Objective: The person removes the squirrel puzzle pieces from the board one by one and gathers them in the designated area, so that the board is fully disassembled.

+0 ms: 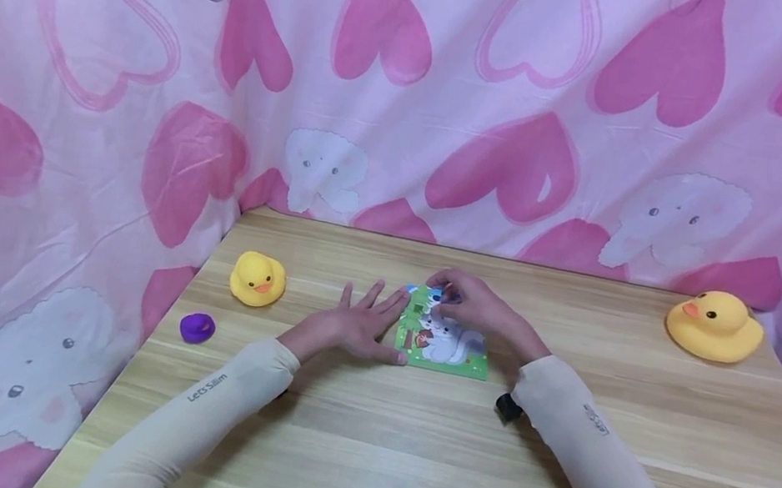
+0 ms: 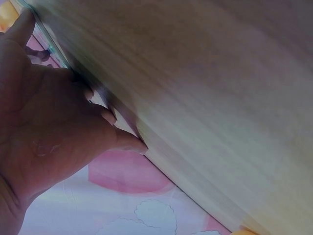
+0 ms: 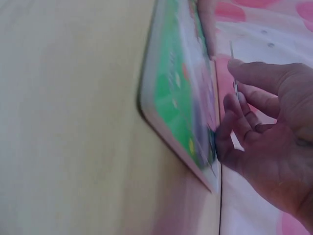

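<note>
A thin picture board [image 1: 446, 353] with a white cartoon animal on a green ground lies flat on the table; it looks like a jigsaw puzzle. At its left side, my left hand [image 1: 359, 329] is spread out, its thumb and fingertips touching the board's edge. Over the board's upper right part is my right hand [image 1: 476, 303]. Between thumb and fingers it pinches a thin flat piece [image 3: 232, 51], seen edge-on in the right wrist view, where the piece's face is hidden. Part of the board's top is covered by the right hand.
On the wooden table [image 1: 359, 458] a yellow rubber duck [image 1: 257, 280] and a small purple duck [image 1: 197, 328] stand at the left. A larger yellow duck [image 1: 716, 326] is at the far right. A pink heart-print curtain [image 1: 385, 32] hangs behind and along the sides.
</note>
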Demonstrator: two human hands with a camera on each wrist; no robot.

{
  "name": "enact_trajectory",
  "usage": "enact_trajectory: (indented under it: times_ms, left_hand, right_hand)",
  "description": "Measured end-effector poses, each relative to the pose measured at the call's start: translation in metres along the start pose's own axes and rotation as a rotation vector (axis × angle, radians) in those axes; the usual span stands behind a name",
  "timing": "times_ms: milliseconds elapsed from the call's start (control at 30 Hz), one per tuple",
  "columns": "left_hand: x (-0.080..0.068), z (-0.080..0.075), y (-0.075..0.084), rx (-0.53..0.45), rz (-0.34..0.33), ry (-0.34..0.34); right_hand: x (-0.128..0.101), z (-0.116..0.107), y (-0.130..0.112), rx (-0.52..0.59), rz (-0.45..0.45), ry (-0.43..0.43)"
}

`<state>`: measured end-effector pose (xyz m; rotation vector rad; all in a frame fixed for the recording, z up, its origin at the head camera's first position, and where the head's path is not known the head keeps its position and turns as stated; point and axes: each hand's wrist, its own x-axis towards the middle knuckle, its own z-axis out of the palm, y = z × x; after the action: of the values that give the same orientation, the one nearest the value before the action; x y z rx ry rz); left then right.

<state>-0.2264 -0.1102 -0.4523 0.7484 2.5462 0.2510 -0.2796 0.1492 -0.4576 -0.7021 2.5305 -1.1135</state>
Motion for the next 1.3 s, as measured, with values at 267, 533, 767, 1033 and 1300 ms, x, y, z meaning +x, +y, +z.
enact_trajectory:
  times_ms: [267, 533, 767, 1033, 1300]
  left_hand:
    - [0.000, 0.002, 0.003, 0.011, -0.007, -0.003]
    - [0.000, 0.002, 0.004, -0.001, 0.012, 0.009]
    - [-0.001, 0.002, 0.002, 0.002, 0.004, 0.006]
    - [-0.001, 0.003, 0.000, 0.007, 0.000, 0.008]
    - [-0.001, 0.003, 0.001, -0.001, 0.003, 0.008]
  right_hand:
    - [-0.025, -0.025, 0.017, 0.022, -0.012, 0.027]
    - [-0.067, -0.050, 0.044, -0.054, 0.089, 0.070]
    - [-0.086, -0.064, 0.064, -0.098, 0.138, 0.067]
    - [-0.090, -0.067, 0.073, -0.110, 0.142, 0.068]
    - [-0.090, -0.069, 0.078, -0.116, 0.168, 0.044]
